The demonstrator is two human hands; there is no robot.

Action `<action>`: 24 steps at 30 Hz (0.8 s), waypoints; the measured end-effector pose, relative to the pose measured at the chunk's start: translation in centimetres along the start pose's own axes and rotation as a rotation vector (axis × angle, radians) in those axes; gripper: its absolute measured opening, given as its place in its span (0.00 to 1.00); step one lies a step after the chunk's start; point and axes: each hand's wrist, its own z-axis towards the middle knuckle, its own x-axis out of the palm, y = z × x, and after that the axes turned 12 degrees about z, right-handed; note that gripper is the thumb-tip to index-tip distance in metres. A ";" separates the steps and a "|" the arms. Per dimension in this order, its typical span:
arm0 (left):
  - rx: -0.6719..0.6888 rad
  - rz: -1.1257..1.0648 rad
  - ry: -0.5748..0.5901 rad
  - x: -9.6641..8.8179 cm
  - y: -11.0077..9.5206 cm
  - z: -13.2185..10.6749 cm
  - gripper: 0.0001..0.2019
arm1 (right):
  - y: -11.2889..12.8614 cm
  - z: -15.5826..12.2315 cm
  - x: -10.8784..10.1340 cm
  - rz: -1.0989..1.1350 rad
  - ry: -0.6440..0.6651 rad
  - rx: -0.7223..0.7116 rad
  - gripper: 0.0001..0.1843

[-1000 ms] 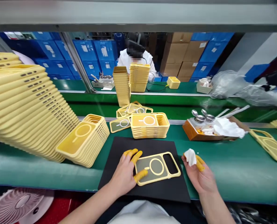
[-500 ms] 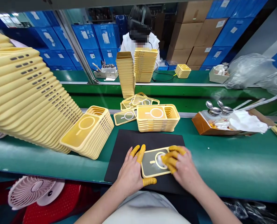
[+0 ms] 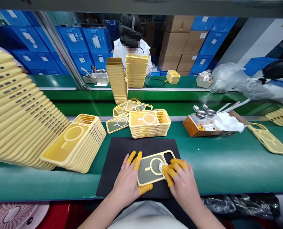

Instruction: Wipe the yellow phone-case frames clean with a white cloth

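Head view shows the left hand point(image 3: 126, 181) holding a phone case point(image 3: 154, 167) while the right hand point(image 3: 183, 179) pinches a wipe point(image 3: 161, 167), whose hard rubbing could skid the case.

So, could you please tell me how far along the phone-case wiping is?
Perhaps done: the neat stack behind the mat. In hand: one case, steadied by the left hand while the right hand presses a white wipe to it. Perhaps remaining: the loose cases beside that stack, though nothing shown confirms either.
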 end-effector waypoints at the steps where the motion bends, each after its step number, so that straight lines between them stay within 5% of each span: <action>1: 0.004 -0.002 0.000 0.0 -0.1 0.2 0.48 | -0.4 0.8 0.5 -0.036 0.003 0.025 0.06; 5: 0.018 0.011 -0.046 0.1 -0.3 0.5 0.47 | -1.1 2.2 1.6 -0.118 -0.019 0.058 0.06; 11: 0.066 -0.026 -0.084 0.0 -0.3 0.3 0.42 | -0.9 -3.5 -1.7 0.176 -0.026 0.002 0.10; 13: 0.055 -0.056 -0.119 0.0 -0.5 0.2 0.41 | -1.9 -5.0 -2.7 0.335 -0.085 0.148 0.09; 19: 0.061 -0.030 -0.357 -1.2 -0.8 -0.1 0.39 | -6.5 -5.2 -3.1 0.720 -0.665 0.796 0.13; 24: -0.039 0.025 -0.491 -4.4 -0.4 0.3 0.40 | -8.1 -2.8 -2.1 0.763 -0.611 0.923 0.18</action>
